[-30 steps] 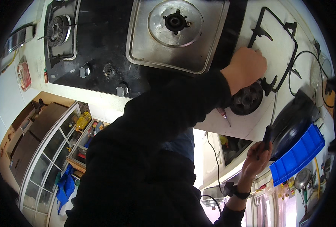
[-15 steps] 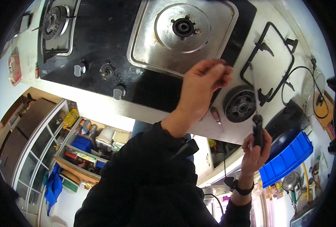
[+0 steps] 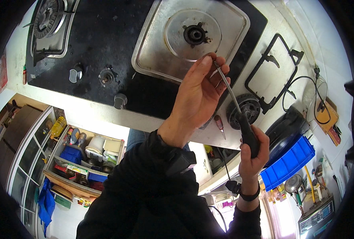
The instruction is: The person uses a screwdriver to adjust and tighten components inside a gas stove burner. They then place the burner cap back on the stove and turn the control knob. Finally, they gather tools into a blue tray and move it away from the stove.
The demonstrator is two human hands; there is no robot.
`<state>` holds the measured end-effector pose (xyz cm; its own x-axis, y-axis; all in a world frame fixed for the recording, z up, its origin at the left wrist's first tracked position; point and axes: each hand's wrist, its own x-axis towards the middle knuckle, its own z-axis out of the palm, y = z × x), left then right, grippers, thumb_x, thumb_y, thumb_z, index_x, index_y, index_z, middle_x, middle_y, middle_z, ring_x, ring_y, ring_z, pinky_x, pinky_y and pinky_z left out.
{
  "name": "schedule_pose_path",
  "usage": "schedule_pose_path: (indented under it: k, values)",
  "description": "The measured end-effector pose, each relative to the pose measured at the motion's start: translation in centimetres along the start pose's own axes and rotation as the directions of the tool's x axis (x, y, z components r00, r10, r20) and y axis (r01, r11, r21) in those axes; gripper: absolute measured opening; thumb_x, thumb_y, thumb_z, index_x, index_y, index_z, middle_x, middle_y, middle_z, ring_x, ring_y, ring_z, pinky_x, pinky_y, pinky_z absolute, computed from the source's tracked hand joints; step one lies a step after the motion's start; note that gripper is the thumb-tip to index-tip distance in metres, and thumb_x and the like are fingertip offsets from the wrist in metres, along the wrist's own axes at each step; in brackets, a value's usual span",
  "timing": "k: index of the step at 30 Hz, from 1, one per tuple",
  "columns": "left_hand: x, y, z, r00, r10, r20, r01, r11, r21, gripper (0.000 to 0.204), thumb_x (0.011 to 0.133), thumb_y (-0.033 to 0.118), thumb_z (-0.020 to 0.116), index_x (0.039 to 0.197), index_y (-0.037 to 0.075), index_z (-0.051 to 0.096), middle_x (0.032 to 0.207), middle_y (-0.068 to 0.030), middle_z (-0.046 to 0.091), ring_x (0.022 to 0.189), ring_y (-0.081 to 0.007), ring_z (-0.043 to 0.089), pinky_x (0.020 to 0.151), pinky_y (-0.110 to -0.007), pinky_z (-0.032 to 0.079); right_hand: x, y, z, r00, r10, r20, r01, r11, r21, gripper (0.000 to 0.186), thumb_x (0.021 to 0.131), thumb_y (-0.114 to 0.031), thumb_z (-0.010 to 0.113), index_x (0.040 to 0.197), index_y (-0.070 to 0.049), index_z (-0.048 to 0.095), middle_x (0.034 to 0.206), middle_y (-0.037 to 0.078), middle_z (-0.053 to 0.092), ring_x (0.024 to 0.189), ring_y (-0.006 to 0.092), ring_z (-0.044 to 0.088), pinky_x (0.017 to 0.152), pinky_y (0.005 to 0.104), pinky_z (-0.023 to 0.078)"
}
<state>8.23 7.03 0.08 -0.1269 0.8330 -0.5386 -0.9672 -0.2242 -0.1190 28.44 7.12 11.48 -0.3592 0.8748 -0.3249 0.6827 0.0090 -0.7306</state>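
My right hand (image 3: 254,153) is wrapped around the black handle of a long screwdriver (image 3: 232,94), whose metal shaft slants up and to the left. Its tip meets the fingers of my left hand (image 3: 199,89), palm turned up and fingertips bent together. Something tiny and dark may sit between thumb and forefinger, too small to make out. Both hands are over the right front of a black glass gas hob (image 3: 101,44). Just beyond the left fingertips lies a steel burner tray (image 3: 155,51) with a bare burner base (image 3: 195,35) at its centre.
Right of the hob lie a black pan support (image 3: 268,53), a round burner head (image 3: 249,107) and a small red-handled screwdriver (image 3: 219,124). Along the hob's front are a control knob (image 3: 120,101), another knob (image 3: 76,73) and a bare knob stem (image 3: 106,77). Below, an open drawer (image 3: 75,175) sticks out.
My right hand has brought the screwdriver leftward and tilted it, so its tip reaches my left fingertips. My left hand has rolled palm-up and shifted slightly left.
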Motion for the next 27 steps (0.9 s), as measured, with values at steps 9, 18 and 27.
schedule_pose_path:
  k: [9,18,27]
  values:
    - [0.3,-0.1,0.3,0.999,-0.008,0.046,0.012,0.996,-0.084,0.021,0.105,0.025,0.054,0.118,0.011,0.063,0.111,-0.0038,0.068,0.104,-0.0159,0.066,0.092,-0.033,0.056,1.0,-0.5,0.3,0.997,-0.083,0.000,0.083,0.993,-0.084,0.047,0.089,-0.024,0.068,0.124,0.006,0.058,0.101,0.016,0.066,0.083,0.0180,0.064,0.075,0.0288,0.051]
    - [0.7,-1.4,1.3,0.999,0.020,-0.026,-0.025,0.979,-0.201,0.020,0.105,0.022,0.055,0.116,0.008,0.063,0.109,-0.0050,0.069,0.099,-0.0155,0.068,0.088,-0.031,0.058,1.2,0.0,0.1,0.997,-0.076,-0.010,0.075,0.994,-0.083,0.048,0.091,-0.027,0.067,0.125,0.004,0.057,0.098,0.014,0.064,0.081,0.0172,0.061,0.074,0.0284,0.050]
    - [1.2,-1.8,1.5,1.000,0.021,-0.020,-0.025,0.968,-0.251,0.020,0.105,0.022,0.053,0.115,0.008,0.064,0.112,-0.0054,0.069,0.102,-0.0160,0.068,0.092,-0.032,0.057,1.6,0.3,0.1,0.999,-0.042,-0.013,0.042,0.998,-0.053,0.048,0.092,-0.028,0.066,0.126,0.004,0.057,0.098,0.014,0.063,0.082,0.0179,0.061,0.075,0.0293,0.050]
